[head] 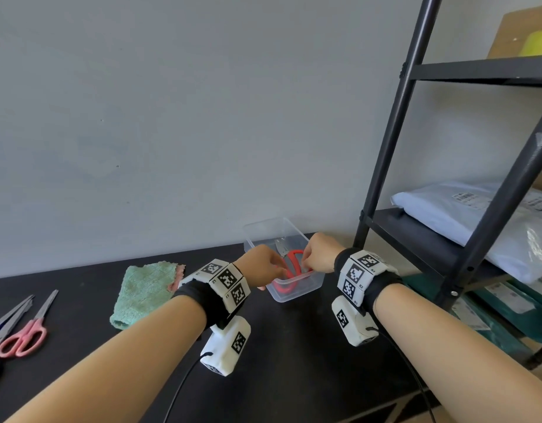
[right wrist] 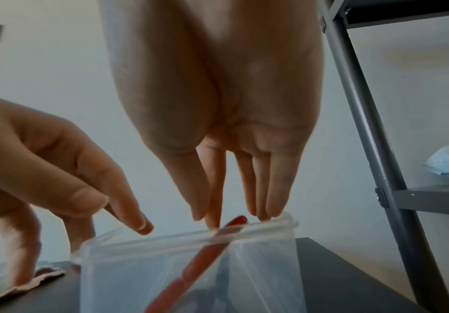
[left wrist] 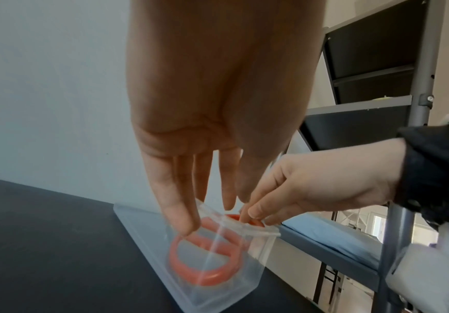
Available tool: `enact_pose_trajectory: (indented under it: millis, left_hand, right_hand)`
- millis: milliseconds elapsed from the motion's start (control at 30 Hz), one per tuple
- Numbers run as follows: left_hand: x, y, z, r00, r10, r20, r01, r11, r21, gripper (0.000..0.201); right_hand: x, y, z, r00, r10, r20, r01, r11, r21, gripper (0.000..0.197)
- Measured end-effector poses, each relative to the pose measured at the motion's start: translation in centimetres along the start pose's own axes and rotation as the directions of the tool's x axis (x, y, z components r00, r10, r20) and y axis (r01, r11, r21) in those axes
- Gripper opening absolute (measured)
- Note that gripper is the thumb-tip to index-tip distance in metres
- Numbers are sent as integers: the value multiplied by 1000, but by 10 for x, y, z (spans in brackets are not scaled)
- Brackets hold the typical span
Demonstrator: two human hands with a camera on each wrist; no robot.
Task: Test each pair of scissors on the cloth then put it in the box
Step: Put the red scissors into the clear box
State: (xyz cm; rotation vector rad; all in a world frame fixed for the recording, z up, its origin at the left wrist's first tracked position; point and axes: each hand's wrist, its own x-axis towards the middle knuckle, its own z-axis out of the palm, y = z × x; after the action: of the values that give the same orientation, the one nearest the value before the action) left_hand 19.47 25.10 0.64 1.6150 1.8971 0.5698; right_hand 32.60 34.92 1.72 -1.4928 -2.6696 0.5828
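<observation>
Two bare forearms with marker-covered wrist bands reach forward over a black table. Both hands meet above a clear plastic box that stands near the wall, beside a dark metal shelf.

Red-handled scissors lie inside the box. Their long axis runs from the near side toward the far side, with the two large red loops at the near end and the grey blades pointing away toward the wall. One loop sticks up slightly above the rim.

The left hand hangs over the near left corner with straight, relaxed fingers; its little fingertip touches the rim and it grasps nothing. The right hand points its fingers down at the raised loop, thumb and forefinger close together at its top. Whether they pinch it or only touch it, I cannot tell.

Left of the box lies a folded green cloth. Farther left, at the table's edge, lie pink scissors with blades pointing away.
</observation>
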Motion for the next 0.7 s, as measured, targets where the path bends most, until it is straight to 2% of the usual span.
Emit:
enact_pose_trajectory:
  millis: [133,267,467,567,700]
  left_hand:
    - [-16,-6,-15,999,-2,-43,1,1000,-20,24]
    - [-39,-18,-30,990,-19,-137,17,1000,-11,22]
    - [-98,-43,-59,979,-73,-188,80,996,28,20]
    - [-128,-63,-77,969,-110,-221,115,993,11,22]
    - [-168,-98,-100,941,-190,-281,190,981,-26,20]
  right_hand:
    - [-13,-15,-8,1000,-22,-8,22,1000,5,20]
    - [-27,-45,-9,997,-77,-3,77,997,-9,19]
    - [-50,-109,11,977,-207,46,207,978,0,10]
    - [-59,-145,25,964,-258,61,257,966,22,19]
    - [-66,-193,46,939,-328,100,330,944,1,18]
